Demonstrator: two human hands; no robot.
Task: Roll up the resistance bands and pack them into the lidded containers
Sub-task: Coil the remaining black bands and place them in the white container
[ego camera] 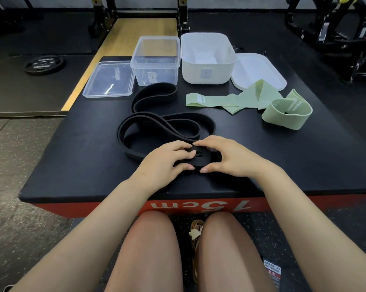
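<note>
so we're at the rolling step, first band, nothing packed yet as far as we can tell. using the black band point(167, 125) as our landmark and going left to right.

up and to the left of it lies the clear lid point(109, 80), flat on the table point(83, 144), with the clear container point(155, 60) just beside it, open, looks empty, sitting right behind the band's far loop. to the right of that, the white container point(207, 57), also open, and its white lid point(259, 70) lying further right. the green bands point(262, 102) sprawl off to the right of the black one, well apart from it, still unrolled, one end curled into a loose loop.

now the hands, both at the near end of the black band. our left hand point(167, 163) has its fingers curled over the left side of the little coil point(199, 158), thumb tucked under the near edge. our right hand point(228, 157) cups the right side, fingertips on top and thumb pinching in from the front. so both are gripping the coil, which is only a few turns thick. most of the band still lies in big loose loops behind it.

next move, we reckon: keep the coil tight while turning it away from us and feeding in the slack. the rubber looks springy, so letting go of either side probably lets it unwind. the loops cross over each other, so they may need straightening as we go. then it goes into one of the containers, can't say which, the labels are too small to read.
</note>
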